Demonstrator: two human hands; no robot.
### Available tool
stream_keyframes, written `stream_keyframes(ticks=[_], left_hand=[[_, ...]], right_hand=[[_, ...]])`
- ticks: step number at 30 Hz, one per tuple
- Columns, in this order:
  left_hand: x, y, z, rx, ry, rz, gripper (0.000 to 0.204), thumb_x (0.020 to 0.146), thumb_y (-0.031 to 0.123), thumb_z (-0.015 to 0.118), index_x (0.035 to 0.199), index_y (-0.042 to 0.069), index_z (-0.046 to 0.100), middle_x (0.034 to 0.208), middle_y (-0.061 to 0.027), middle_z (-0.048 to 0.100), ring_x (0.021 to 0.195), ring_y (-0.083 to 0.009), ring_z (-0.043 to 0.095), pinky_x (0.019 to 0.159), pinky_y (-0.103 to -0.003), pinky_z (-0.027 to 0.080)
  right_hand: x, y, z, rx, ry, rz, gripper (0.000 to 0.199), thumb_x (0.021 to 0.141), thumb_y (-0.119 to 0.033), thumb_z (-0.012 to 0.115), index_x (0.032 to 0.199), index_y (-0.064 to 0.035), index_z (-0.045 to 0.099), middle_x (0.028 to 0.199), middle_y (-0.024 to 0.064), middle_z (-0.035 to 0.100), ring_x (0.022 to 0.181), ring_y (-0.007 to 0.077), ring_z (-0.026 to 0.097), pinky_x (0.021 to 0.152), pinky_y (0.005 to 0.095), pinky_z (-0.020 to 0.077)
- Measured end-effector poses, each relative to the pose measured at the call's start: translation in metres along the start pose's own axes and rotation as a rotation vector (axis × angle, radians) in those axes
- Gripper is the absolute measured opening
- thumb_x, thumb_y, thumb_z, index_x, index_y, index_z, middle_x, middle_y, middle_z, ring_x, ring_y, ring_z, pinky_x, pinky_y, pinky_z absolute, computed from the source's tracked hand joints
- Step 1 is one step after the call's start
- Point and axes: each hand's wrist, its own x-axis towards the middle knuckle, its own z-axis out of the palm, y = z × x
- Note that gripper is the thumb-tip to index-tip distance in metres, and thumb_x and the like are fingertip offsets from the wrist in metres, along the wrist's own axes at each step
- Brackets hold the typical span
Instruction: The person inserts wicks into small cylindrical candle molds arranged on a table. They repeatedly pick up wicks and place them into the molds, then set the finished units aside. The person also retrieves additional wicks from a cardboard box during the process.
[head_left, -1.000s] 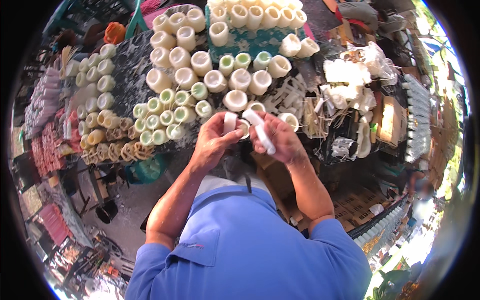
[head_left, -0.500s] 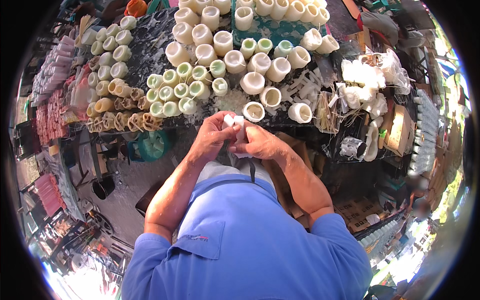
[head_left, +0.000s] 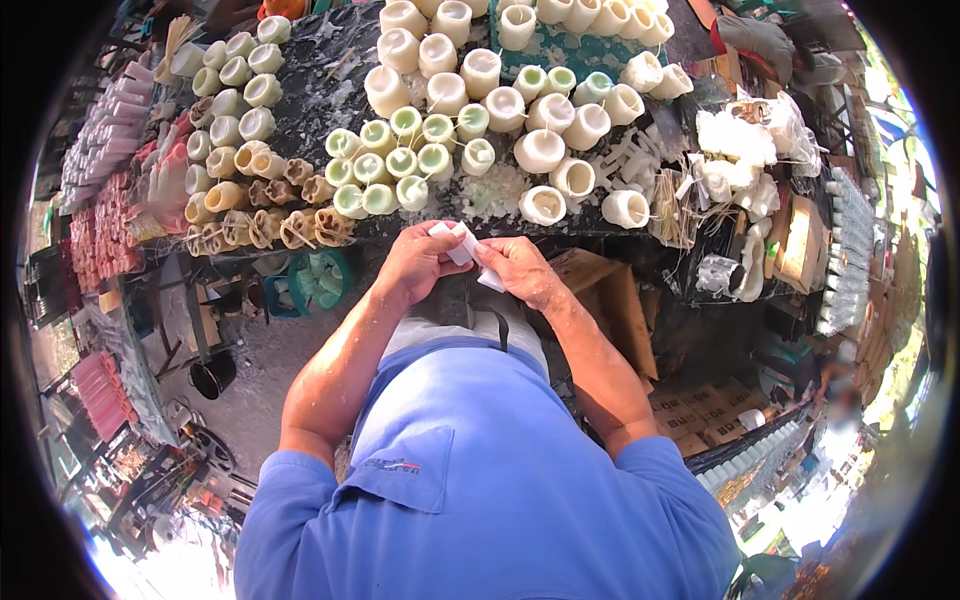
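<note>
Faced a dark worktable (head_left: 305,125) with cream hollow wax cylinders (head_left: 540,150) grouped on top. Positioned the right hand (head_left: 527,271) and left hand (head_left: 408,265) just short of its near edge. Gripped a longer white strip (head_left: 471,244) with the right; pinched a shorter white block (head_left: 456,252) with the left. Aligned both pieces between the hands, long axes slanting from upper left to lower right, block nearer the left, strip nearer the right. Could not confirm contact between the pieces.
</note>
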Motion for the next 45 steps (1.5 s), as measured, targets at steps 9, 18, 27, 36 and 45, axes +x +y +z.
stream_keyframes(ticks=[9,18,27,36,45], left_hand=[[0.001,0.0,-0.027,0.049,0.022,-0.077,0.026,0.107,0.011,0.069,0.125,-0.006,0.063,0.12,-0.0171,0.073,0.108,-0.0303,0.075,0.094,-0.049,0.067],[-0.005,0.027,-0.036,0.108,-0.083,0.052,0.024,0.105,0.014,0.072,0.12,-0.005,0.066,0.109,-0.0148,0.075,0.096,-0.0269,0.077,0.088,-0.045,0.068],[0.001,0.019,-0.029,0.058,-0.161,0.02,0.022,0.104,0.003,0.071,0.123,-0.006,0.064,0.118,-0.015,0.073,0.103,-0.026,0.076,0.097,-0.045,0.066],[0.014,0.024,-0.031,0.057,-0.198,-0.041,0.025,0.103,0.001,0.069,0.125,-0.007,0.061,0.114,-0.0181,0.074,0.102,-0.0288,0.077,0.09,-0.043,0.067],[0.017,0.017,-0.018,0.122,-0.314,-0.133,0.03,0.104,0.005,0.069,0.13,-0.009,0.061,0.12,-0.02,0.075,0.106,-0.0286,0.078,0.095,-0.041,0.064]], right_hand=[[-0.005,0.005,0.032,0.007,0.042,0.083,0.037,0.112,-0.035,0.066,0.114,-0.0009,0.081,0.082,-0.0039,0.069,0.076,0.0041,0.056,0.065,0.0266,0.0475],[-0.021,0.016,0.033,0.363,0.1,-0.059,0.024,0.106,-0.024,0.074,0.113,-0.0023,0.083,0.091,0.0008,0.077,0.079,0.0088,0.067,0.072,0.0249,0.0533],[-0.003,-0.011,0.067,-0.041,0.507,-0.178,0.028,0.099,-0.012,0.08,0.125,0.0011,0.08,0.108,0.0067,0.083,0.095,0.0071,0.071,0.085,0.0251,0.0579],[0.0,-0.017,0.042,-0.037,0.312,-0.133,0.022,0.102,-0.008,0.073,0.118,0.0031,0.082,0.099,0.0076,0.083,0.088,0.0063,0.069,0.082,0.0237,0.0562],[-0.015,-0.044,0.002,-0.348,0.027,-0.167,0.092,0.078,-0.011,0.089,0.162,-0.0053,0.052,0.083,0.0058,0.072,0.077,0.013,0.066,0.077,0.0306,0.0547]])
